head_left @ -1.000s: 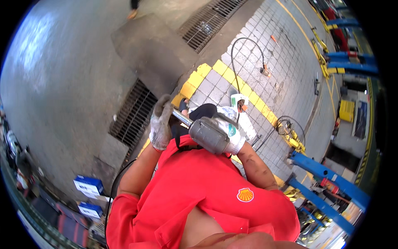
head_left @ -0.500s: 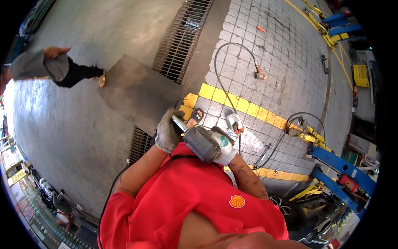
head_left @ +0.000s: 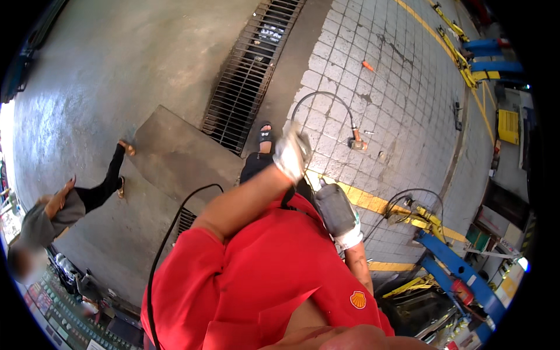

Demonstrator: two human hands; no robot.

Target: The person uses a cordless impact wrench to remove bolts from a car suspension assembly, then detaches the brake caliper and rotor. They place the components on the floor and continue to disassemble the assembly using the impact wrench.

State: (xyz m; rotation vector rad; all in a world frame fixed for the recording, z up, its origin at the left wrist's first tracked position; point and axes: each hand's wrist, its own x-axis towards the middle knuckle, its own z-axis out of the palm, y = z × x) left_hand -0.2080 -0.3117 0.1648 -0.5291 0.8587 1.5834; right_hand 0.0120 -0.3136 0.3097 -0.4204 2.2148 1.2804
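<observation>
My right hand [head_left: 350,238], in a whitish work glove, holds a dark grey impact wrench [head_left: 337,209] in front of my red shirt; the wrench's body hides most of the fingers. Its short dark nose points forward. My left hand [head_left: 291,153], also gloved, reaches ahead of the wrench and apart from it. Motion smears its fingers, so whether it holds anything is unclear. Beyond it on the tiles lies an orange-brown air tool [head_left: 357,142] joined to a black hose [head_left: 319,93].
A red-orange screwdriver [head_left: 366,65] lies farther off on the tiles. A floor grate [head_left: 239,87] runs ahead, beside a dark floor plate [head_left: 175,146]. Another person [head_left: 64,204] walks at the left. Blue lift arms [head_left: 455,271] with yellow ends stand at the right.
My left hand has left the wrench's silver front end and swung forward and right. The wrench has shifted right in my right hand. The other person has moved nearer.
</observation>
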